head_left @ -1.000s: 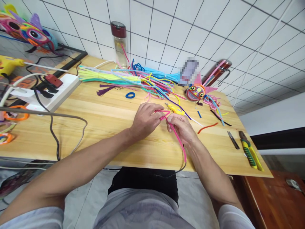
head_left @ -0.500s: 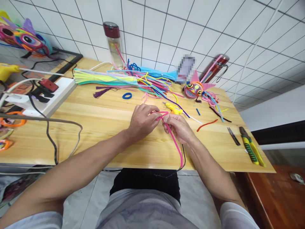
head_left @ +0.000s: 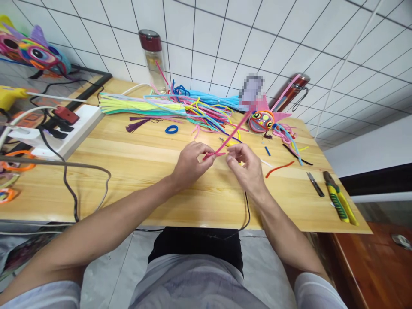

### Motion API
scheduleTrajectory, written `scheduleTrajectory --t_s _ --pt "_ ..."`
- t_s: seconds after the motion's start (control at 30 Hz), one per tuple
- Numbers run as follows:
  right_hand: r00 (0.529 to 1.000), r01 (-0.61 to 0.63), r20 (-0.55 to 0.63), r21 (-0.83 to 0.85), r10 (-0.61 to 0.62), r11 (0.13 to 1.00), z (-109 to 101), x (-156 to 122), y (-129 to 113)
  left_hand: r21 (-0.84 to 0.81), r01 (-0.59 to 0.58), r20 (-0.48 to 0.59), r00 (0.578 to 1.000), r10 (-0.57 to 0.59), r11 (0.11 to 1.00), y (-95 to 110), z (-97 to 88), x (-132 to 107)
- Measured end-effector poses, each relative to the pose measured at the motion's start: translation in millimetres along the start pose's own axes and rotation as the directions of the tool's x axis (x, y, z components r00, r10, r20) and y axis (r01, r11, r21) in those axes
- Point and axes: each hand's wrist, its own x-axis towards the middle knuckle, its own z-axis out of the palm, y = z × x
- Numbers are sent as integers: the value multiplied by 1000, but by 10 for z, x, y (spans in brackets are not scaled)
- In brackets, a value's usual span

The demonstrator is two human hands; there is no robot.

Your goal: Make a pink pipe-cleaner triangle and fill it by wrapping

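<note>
My left hand (head_left: 195,165) pinches a bent pink pipe cleaner (head_left: 233,134) between thumb and fingertips above the table. Its long free end slants up and to the right, while a short folded part lies by the fingertips. Just to the right is my right hand (head_left: 246,165), thumb and index finger apart and nothing visible between them. Behind it a yellow glue gun (head_left: 228,142) is mostly covered by the hand and the pipe cleaner. A finished-looking fish figure (head_left: 262,121) with pink fins rests farther back on the right.
Bundles of coloured pipe cleaners (head_left: 141,105) lie along the back, near a glass bottle (head_left: 153,64). A blue ring (head_left: 171,129) sits in front of them. Pliers (head_left: 337,199) and small snips (head_left: 315,184) lie at right. A power strip (head_left: 82,128) with cords occupies the left.
The pipe cleaner's long end has swung from hanging toward me to pointing up and away. My right hand has let go and moved slightly right; my left hand keeps its pinch.
</note>
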Motion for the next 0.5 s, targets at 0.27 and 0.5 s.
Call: scheduleTrajectory --t_s 0.27,0.5 --pt "979 -51 197 36 43 998 -79 122 -69 -533 557 488 817 -306 637 137 0 86" --pt "970 -204 169 161 177 966 -52 168 -67 -552 620 531 777 -338 557 141 -33 98"
